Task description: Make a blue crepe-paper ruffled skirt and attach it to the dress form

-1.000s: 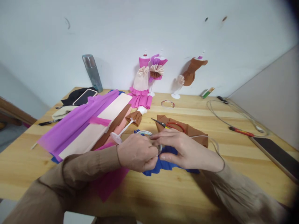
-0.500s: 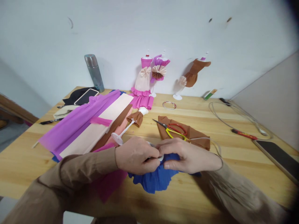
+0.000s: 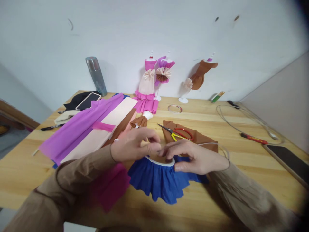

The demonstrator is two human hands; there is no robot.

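Observation:
A gathered blue skirt (image 3: pixel 160 180), which looks like crepe paper, flares out in front of me. A thin white band (image 3: pixel 156 163) curves along its top edge. My right hand (image 3: pixel 190 156) grips the right end of the band, thumb on the outer side and fingers curled inside. My left hand (image 3: pixel 134 143) hovers just above the band's left end, fingers bent and a gap between thumb and forefinger; nothing shows in it. More blue paper (image 3: pixel 195 175) lies under the right hand. Scissors (image 3: pixel 180 132) with red and yellow handles rest on folded brown paper (image 3: pixel 207 140) beyond.
Pink, cream and purple paper sheets (image 3: pixel 82 132) lie at left. Small dressed mannequins (image 3: pixel 150 77) stand by the wall; another (image 3: pixel 141 121) lies on its side. A flask (image 3: pixel 96 75) is back left. A phone (image 3: pixel 287 164), cable and red-handled tool (image 3: pixel 253 138) are at right.
My left hand has let go of the band and moved up and left. The skirt has spread open and its white band now shows. My right hand has stayed nearly in place.

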